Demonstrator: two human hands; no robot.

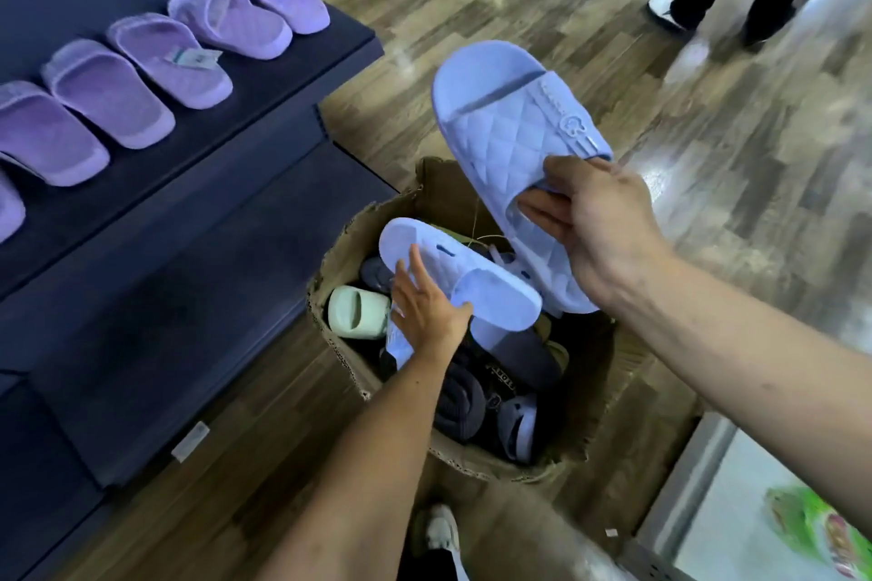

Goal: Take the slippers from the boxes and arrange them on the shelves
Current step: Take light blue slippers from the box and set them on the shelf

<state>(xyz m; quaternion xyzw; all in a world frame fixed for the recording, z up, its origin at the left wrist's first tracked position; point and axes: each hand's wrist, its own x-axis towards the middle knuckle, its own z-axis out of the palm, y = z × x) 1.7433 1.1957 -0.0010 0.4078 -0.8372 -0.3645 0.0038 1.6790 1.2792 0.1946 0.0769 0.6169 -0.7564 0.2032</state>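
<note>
View: head camera, the only one supplied, looking down over both forearms.
Right hand [594, 222]: closed round the heel end of a pale blue quilted foam slipper [514, 123]; fingers tucked inside the footbed, thumb over the side wall.
Held slipper: raised above and beyond that hand, toe pointing away, clear of the box. Judged lifted out so the other hand can fetch its mate.
Left hand [424, 311]: fingers laid across a second pale blue foam slipper [453, 269], thumb hooked at its strap; a light grip.
Second slipper: under and just beyond the left hand, lying on top of the pile.
Container: torn brown cardboard box [590, 392], directly below both hands, ragged rim, on wood-pattern flooring.
Box contents: a mint green moulded slipper [354, 311] beside the left hand; dark navy slippers [472, 392] nearer the wrist, tangled.
Destination: dark tiered shelf [236, 109], well left of the left hand, carrying a row of lilac foam slippers [141, 76], toes outward.
Materials: smooth, soft-looking foam, diamond-embossed straps, raised logo on the held slipper.
Stage: pair being gathered; shelving not yet done.
</note>
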